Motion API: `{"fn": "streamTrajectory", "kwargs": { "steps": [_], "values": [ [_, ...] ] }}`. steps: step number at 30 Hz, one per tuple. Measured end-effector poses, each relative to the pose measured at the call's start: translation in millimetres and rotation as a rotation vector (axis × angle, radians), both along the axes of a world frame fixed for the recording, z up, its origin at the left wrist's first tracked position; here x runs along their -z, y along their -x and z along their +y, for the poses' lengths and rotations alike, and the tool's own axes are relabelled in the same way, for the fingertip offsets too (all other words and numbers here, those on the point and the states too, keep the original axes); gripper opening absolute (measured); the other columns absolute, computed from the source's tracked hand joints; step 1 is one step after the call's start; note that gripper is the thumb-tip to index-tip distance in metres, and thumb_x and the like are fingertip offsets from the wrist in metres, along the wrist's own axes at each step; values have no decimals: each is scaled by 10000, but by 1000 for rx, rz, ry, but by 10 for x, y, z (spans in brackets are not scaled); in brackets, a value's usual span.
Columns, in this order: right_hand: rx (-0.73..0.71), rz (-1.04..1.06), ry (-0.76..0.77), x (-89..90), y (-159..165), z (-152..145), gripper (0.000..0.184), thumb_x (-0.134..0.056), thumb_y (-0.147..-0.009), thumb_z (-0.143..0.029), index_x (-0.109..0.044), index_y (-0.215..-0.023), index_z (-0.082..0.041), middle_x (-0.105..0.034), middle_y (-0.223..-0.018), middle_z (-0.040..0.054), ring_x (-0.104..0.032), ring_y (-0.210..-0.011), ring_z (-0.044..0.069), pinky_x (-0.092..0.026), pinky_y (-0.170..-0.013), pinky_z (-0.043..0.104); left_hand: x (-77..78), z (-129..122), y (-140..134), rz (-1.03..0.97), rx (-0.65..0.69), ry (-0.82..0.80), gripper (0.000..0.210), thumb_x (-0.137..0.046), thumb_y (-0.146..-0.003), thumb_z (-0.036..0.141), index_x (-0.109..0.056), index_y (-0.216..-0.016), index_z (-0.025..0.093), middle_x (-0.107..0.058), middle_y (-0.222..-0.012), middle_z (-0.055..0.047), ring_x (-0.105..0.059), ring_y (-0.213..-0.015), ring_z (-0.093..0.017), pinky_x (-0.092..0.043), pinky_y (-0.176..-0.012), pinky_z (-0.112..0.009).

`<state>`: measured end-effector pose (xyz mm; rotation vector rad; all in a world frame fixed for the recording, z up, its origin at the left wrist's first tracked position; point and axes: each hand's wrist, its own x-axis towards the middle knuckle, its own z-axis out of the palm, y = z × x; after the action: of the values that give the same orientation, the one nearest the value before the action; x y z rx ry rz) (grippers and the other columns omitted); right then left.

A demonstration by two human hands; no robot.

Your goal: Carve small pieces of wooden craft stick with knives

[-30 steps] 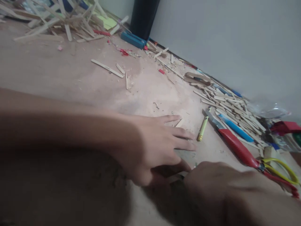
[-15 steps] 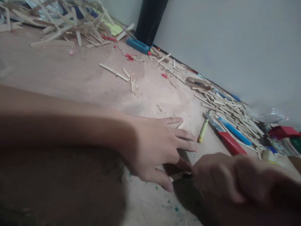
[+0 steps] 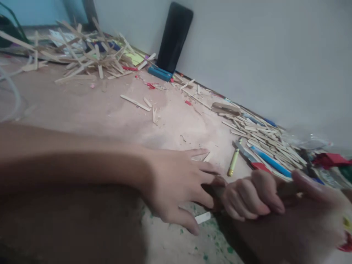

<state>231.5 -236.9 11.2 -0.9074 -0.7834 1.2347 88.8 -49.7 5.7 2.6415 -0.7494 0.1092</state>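
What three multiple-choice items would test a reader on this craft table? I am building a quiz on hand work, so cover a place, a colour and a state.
1. Where does the dark phone stand?
A. Against the wall
B. Under the left hand
C. On the stick pile

2. What colour is the pen beyond the fingers?
A. Green
B. Yellow
C. Black

3. How is the right hand shaped?
A. Flat on the table
B. Curled into a fist
C. Out of view

Answers: 1 A, it leans upright at the wall. 2 B, its barrel is yellow. 3 B, its fingers are curled in, beside the spread left hand.
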Motion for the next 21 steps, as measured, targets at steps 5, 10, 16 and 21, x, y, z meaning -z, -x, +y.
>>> {"fn": "streamTrajectory", "kwargs": {
  "steps": [5,10,16,21],
  "values": [
    [0,-49,4,-118,9,44,676,-746,-962,-708,-398,-594,-261,-332,-544,-50,-347,-519,148,-382,-523,346,-5,31,-4,50,-1,29,442,-729,-1048,503,-833,-1355,202,-653,-1653,-212,-546,-1616,-424,-363,-1370,-716],
    [65,-35,-12,-68,-7,-76,597,-787,-932,-715,-473,-649,-293,-385,-602,-32,-404,-587,198,-416,-589,392,-1,27,-12,159,-16,-27,622,-675,-1077,534,-665,-1624,238,-474,-1798,-207,-434,-1693,-424,-204,-1412,-744],
    [54,43,-18,107,33,-88,649,-776,-968,-708,-443,-607,-284,-364,-565,-36,-400,-548,186,-409,-585,393,-12,21,-6,155,-3,-36,641,-649,-1092,550,-648,-1640,218,-488,-1791,-209,-425,-1698,-418,-199,-1422,-731],
    [27,85,-8,139,15,-140,736,-778,-997,-661,-391,-532,-242,-359,-504,-43,-374,-493,146,-410,-552,365,-22,19,-14,157,-4,-49,625,-660,-1088,559,-670,-1615,222,-490,-1791,-206,-416,-1704,-414,-204,-1423,-733]
  ]
}}
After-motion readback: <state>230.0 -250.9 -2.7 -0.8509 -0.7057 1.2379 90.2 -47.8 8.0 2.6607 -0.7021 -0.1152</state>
